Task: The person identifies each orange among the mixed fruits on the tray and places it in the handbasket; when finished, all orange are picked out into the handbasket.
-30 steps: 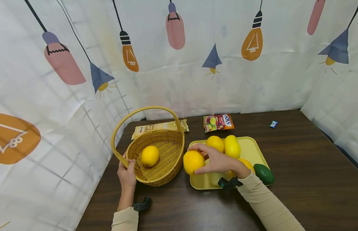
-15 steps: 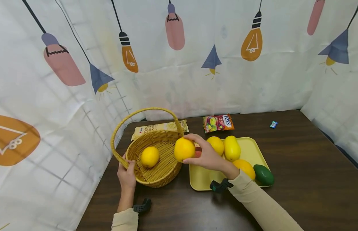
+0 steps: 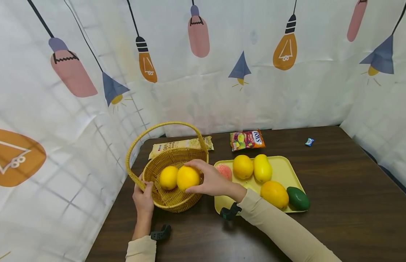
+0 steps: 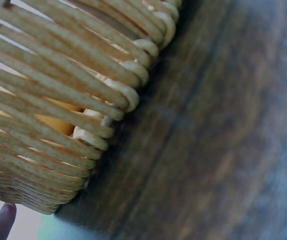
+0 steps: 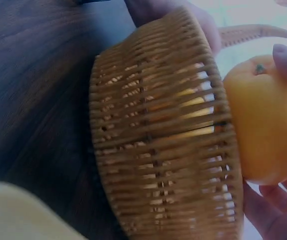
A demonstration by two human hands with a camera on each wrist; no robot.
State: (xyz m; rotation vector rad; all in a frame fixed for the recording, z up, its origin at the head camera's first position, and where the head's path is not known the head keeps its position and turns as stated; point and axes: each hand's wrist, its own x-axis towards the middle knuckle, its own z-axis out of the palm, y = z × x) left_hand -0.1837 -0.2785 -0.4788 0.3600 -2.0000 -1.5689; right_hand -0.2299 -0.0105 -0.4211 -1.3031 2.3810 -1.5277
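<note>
My left hand [image 3: 144, 199] grips the left rim of the wicker basket [image 3: 203, 153] near the foot of its tall handle. One yellow-orange fruit [image 3: 168, 178] lies inside. Above the basket's opening, my right hand [image 3: 214, 180] holds an orange [image 3: 188, 178] between thumb and fingers. In the right wrist view, that orange [image 5: 266, 125] with its small green stem end shows just above the basket rim [image 5: 223, 105]. The left wrist view has the basket's woven side [image 4: 48, 85] close up, with a few fingertips [image 4: 1, 222] at the lower left corner.
Right of the basket, a pale yellow tray [image 3: 289, 173] bears a pink peach [image 3: 224, 171], an orange [image 3: 243, 166], a yellow pear-shaped fruit [image 3: 262, 168], a larger orange-yellow fruit [image 3: 274, 194] and an avocado [image 3: 298, 198]. Behind lie a beige packet [image 3: 167, 146], a candy bag [image 3: 247, 140] and a small blue sweet [image 3: 309, 142].
My right hand has carried the orange left from over the tray to above the basket, beside the fruit inside. The left hand keeps its grip on the rim.
</note>
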